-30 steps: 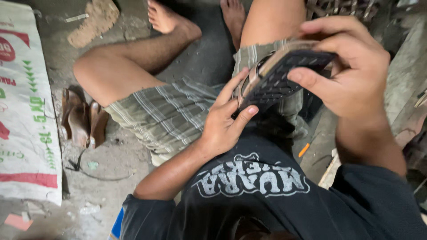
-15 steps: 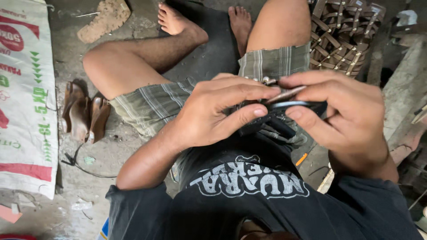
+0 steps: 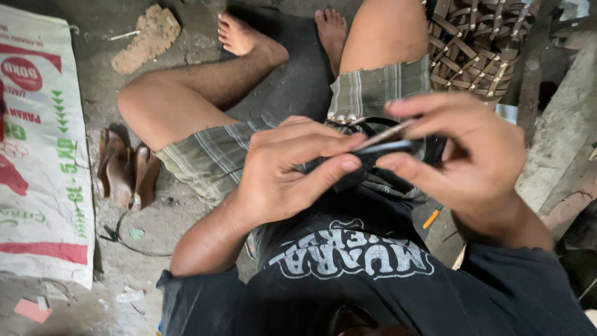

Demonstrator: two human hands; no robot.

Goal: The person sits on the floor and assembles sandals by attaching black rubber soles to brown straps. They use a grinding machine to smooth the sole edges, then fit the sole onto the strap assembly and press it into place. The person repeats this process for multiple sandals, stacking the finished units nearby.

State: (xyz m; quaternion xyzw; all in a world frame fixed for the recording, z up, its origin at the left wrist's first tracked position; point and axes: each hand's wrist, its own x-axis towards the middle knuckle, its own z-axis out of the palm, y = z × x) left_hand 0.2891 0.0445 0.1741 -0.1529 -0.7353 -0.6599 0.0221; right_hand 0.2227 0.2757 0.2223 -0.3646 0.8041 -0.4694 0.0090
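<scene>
A: Where is the dark rubber sandal sole (image 3: 398,149)?
B: Above the lap, edge-on; left hand (image 3: 283,171) and right hand (image 3: 466,162) pinch it.
A: Advice?
B: Keep fingertips close, sole steady.

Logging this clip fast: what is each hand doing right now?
Left hand: closed, grip on the dark sandal.
Right hand: closed, grip on the same sandal's other end.

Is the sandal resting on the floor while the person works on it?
No: both the left hand and right hand hold the black sandal up above the lap.
</scene>
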